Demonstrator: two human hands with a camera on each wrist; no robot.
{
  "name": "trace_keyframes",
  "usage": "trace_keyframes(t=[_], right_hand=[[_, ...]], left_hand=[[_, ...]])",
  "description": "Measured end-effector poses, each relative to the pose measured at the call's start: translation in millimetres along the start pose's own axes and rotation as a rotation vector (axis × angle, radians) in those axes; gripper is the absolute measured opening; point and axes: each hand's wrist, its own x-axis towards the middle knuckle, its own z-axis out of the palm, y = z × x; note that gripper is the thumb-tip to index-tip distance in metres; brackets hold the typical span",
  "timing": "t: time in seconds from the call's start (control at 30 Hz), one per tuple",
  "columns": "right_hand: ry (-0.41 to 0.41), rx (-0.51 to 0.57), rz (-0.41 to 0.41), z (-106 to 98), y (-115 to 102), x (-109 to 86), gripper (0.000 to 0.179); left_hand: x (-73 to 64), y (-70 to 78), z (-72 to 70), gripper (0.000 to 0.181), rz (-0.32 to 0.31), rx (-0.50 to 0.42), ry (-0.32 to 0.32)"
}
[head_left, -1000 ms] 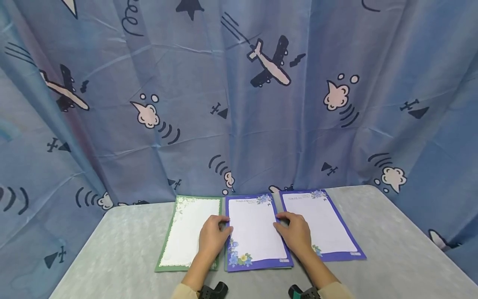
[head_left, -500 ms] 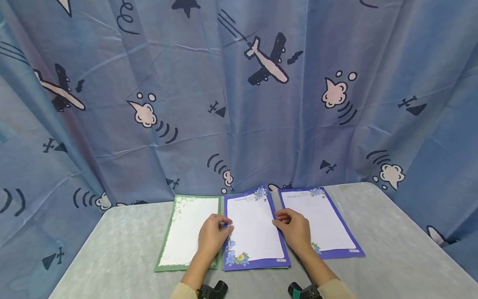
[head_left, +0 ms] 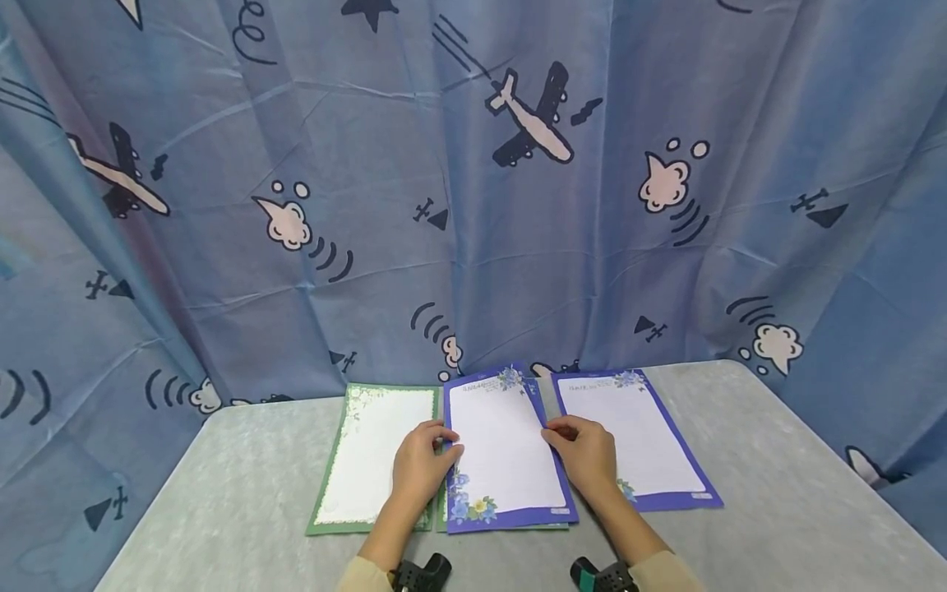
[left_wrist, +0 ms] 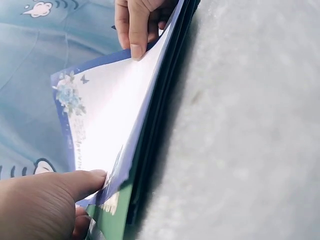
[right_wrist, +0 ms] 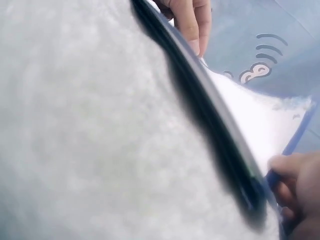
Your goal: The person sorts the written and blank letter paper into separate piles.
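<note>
A purple-bordered sheet of paper (head_left: 503,452) with blue flowers in its corners lies over a middle stack, whose green and purple edges peek out below it and at its upper right. My left hand (head_left: 420,467) pinches its left edge between thumb and fingers. On the opposite edge my right hand (head_left: 588,460) pinches it the same way. In the left wrist view the sheet (left_wrist: 107,102) bows, its far end raised, with green card (left_wrist: 112,217) beneath. The right wrist view shows the right thumb (right_wrist: 285,164) on the sheet's purple edge.
Left of the stack lies a green-bordered sheet (head_left: 370,460), partly under the left forearm. Another purple-bordered sheet (head_left: 636,436) lies at the right, its lower left corner behind the right hand. A blue patterned curtain (head_left: 473,205) hangs behind the grey table (head_left: 237,493).
The middle purple-bordered sheet has lifted at its far end and turned slightly counterclockwise, baring more of the stack at the upper right and lower left. Both hands keep their grip, nearly in place.
</note>
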Motion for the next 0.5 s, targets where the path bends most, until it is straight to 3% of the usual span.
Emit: trace_keyframes(t=[0.5], right_hand=[[-0.018,0.137,0.029,-0.1,0.2,2.0,0.009]], left_hand=[[0.3,-0.8,-1.4,0.014,-0.007,-0.017,0.01]])
